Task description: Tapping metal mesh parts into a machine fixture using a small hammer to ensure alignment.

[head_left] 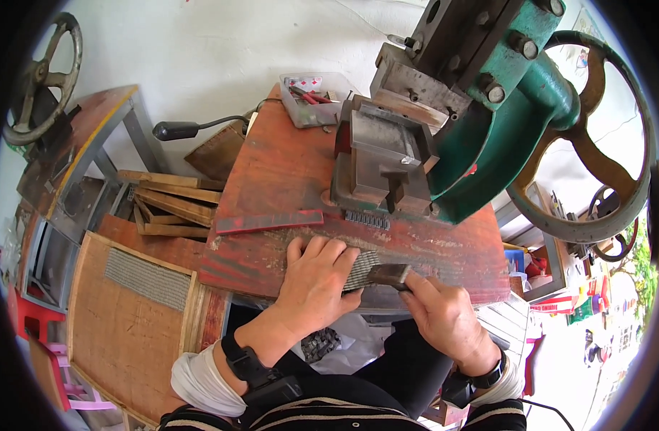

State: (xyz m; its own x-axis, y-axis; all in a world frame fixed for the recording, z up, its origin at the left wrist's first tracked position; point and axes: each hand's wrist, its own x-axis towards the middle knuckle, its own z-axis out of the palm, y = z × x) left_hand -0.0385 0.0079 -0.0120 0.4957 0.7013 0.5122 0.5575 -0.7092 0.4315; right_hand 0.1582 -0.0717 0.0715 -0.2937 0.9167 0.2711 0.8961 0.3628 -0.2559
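Just below and right of centre, a grey ridged piece (361, 269) is held on the red-brown table (268, 169) by the left hand (314, 279), with fingers laid along its left side and the thumb at its lower end. A dark block (389, 275) is gripped at its right end by the right hand (444, 312). The hands are set apart, with piece and block between them. The visible part of the piece is slanted from lower left to upper right; the block is angled nearly level over its right edge. Whether the two are touching cannot be told. The left hand is placed nearer the piece; the right is separated from it by the block. Above, a red bar (269, 222) and a toothed strip (368, 220) are seen, backed at upper right by a green press (520, 126).
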